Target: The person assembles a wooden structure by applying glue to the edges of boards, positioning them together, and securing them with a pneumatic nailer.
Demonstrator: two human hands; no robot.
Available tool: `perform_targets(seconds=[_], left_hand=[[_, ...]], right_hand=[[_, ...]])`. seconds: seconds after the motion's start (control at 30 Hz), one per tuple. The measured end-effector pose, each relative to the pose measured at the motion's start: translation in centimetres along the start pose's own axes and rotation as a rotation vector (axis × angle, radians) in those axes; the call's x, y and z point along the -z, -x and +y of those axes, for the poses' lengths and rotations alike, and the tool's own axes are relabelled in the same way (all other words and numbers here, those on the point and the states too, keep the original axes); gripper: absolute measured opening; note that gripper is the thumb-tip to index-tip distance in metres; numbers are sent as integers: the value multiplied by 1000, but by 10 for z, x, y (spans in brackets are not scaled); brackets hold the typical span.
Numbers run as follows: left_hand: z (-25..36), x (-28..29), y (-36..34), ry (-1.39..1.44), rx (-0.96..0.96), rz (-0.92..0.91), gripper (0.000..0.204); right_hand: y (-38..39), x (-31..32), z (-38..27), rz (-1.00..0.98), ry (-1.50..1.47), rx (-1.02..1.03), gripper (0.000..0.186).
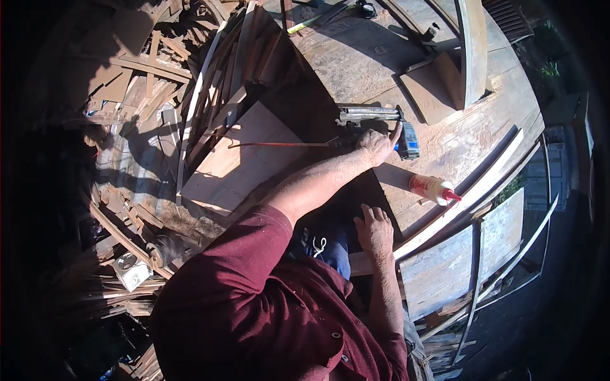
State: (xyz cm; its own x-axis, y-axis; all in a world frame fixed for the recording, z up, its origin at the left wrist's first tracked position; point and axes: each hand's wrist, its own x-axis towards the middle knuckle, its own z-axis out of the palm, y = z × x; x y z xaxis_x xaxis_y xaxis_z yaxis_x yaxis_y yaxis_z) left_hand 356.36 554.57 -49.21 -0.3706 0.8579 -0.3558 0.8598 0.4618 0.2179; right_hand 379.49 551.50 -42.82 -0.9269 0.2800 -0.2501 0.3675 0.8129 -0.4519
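Observation:
My left hand [377, 146] reaches across to the workbench and is wrapped round the handle of an air nail gun [410, 143]. One finger or thumb stretches along the tool's body. The gun's long metal magazine [368, 113] lies on the far side of the hand. From its handle end a thin orange-red hose [273, 145] runs left. My right hand [375, 230] holds nothing, fingers partly spread, close to the bench's near edge. A glue bottle [434, 189] with a red cap lies on its side on the bench, beyond the right hand.
A curved wooden piece [473, 57] stands on the bench [454, 146] beside angled boards [429, 89]. A tape measure [367, 9] lies at the far edge. Wood strips and offcuts [146, 70] are heaped at left, near a pale panel [244, 155]. Long strips [470, 190] edge the right side.

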Motion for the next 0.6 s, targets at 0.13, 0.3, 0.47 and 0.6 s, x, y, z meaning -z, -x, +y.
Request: perform_targets(seconds=[0.13,0.3,0.47,0.6], left_hand=[[-21,-45,-51,50,-85,80,70],[-9,-49,-63,-176,-154,146,64],[-12,-46,-43,-233,-188,419,62],[-53,-38,67,315,-13,677,60]], right_hand=[[-38,-2,10,-20,-134,48,38],[-81,-16,26,-101,-250,95,32],[-109,-15,20,-163,-276,147,26],[-128,-24,-2,-261,-289,198,15]])
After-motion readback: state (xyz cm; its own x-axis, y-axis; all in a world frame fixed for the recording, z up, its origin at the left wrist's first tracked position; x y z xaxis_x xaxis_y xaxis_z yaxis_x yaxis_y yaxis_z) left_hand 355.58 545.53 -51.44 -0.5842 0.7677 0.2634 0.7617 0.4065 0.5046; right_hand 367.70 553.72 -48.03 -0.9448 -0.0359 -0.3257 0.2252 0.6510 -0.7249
